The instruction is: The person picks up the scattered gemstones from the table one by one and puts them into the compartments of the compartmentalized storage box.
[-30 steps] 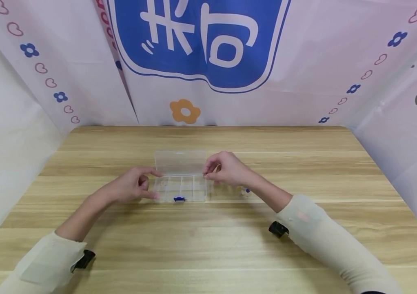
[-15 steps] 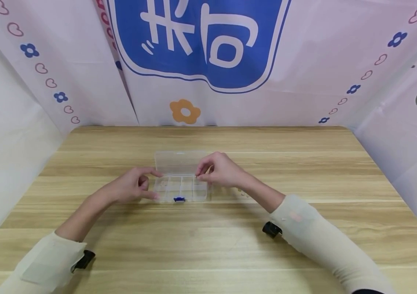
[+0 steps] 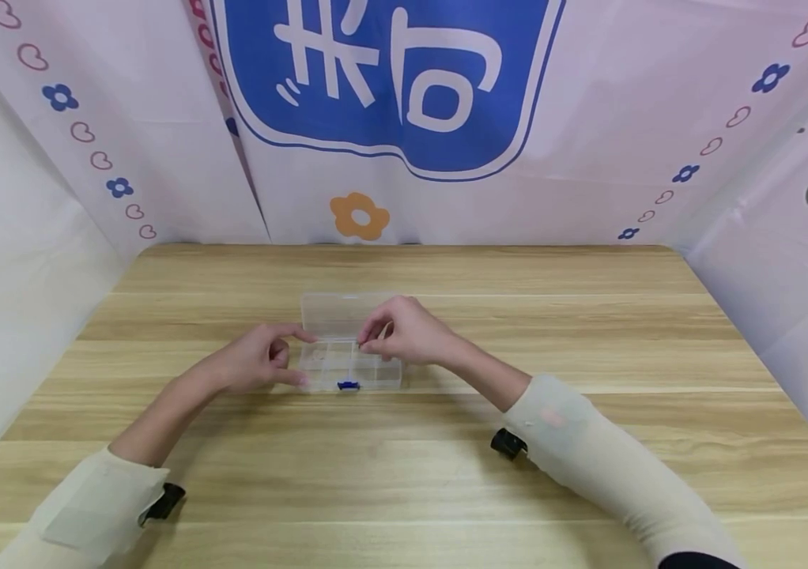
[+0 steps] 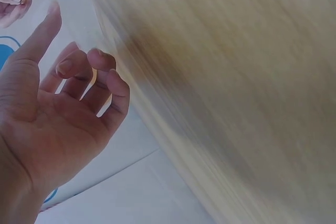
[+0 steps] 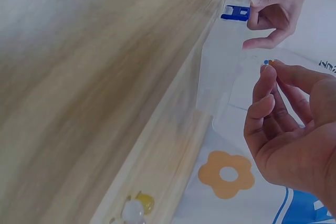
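A clear compartment box (image 3: 386, 375) lies on the table with its lid (image 3: 326, 312) raised and a blue latch (image 3: 349, 386) at the front. My left hand (image 3: 258, 359) holds its left end between thumb and index finger, the other fingers curled. Over the back row, near the middle, is my right hand (image 3: 407, 332). In the right wrist view the right hand (image 5: 294, 114) pinches a tiny blue-and-orange piece (image 5: 268, 62) between thumb and index fingertips. Something small and faint (image 3: 317, 356) shows in the back left compartment.
In the right wrist view, small yellow (image 5: 146, 203) and whitish pieces (image 5: 132, 211) lie on the table; the head view does not show them. A printed cloth (image 3: 575, 118) hangs behind the wooden table (image 3: 404, 474).
My right hand has moved left from the box's right edge to above its middle, still pinching. The left hand and box stay put. The small pieces right of the box have gone from sight in the head view.
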{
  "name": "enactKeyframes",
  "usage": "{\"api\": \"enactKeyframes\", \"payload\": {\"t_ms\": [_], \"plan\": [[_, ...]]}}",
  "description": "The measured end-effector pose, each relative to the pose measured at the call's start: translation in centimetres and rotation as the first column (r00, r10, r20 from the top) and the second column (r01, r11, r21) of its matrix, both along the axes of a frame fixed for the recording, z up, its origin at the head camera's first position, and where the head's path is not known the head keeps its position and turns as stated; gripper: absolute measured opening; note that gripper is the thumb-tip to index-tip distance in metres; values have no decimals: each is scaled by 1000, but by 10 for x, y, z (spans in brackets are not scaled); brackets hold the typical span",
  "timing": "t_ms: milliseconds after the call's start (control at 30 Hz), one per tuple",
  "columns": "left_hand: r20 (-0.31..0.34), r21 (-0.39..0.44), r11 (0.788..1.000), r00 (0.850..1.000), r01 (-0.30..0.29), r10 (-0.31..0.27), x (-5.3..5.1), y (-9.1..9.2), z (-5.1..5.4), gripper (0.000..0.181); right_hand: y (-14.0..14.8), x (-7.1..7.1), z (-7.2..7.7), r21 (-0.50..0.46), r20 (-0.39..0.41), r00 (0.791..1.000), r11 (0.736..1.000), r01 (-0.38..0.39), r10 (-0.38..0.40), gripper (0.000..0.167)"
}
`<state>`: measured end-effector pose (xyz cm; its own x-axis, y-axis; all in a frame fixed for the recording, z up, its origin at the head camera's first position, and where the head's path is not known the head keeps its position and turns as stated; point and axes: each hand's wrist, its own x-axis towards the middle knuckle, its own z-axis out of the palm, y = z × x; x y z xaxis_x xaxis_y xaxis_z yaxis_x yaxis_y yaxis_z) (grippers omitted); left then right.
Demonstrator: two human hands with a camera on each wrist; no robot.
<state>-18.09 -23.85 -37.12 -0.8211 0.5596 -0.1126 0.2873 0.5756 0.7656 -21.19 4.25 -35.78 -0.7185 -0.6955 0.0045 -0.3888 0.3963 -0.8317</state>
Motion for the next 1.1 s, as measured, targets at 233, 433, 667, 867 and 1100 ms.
{"api": "enactKeyframes", "payload": {"t_ms": [233,433,667,867,1100], "plan": [[9,10,1000,1000,-3,3,0,-1,-1,60,-7,2,2,-7,-11,1000,1000,-29,29,7],[10,19,1000,1000,-2,2,0,-2,-2,60,-13,1,-1,-6,-14,999,999,-43,43,6],[6,4,1000,1000,-3,3,-1,-1,-2,61,-21,1,-6,5,-43,997,998,-58,58,5],[-2,-16,1000,1000,-4,4,-1,-1,-1,61,-29,2,-5,22,-58,996,998,-65,66,5],[1,-24,1000,1000,-5,5,0,-1,-1,61,-37,2,-7,33,-65,995,997,-76,78,7]]}}
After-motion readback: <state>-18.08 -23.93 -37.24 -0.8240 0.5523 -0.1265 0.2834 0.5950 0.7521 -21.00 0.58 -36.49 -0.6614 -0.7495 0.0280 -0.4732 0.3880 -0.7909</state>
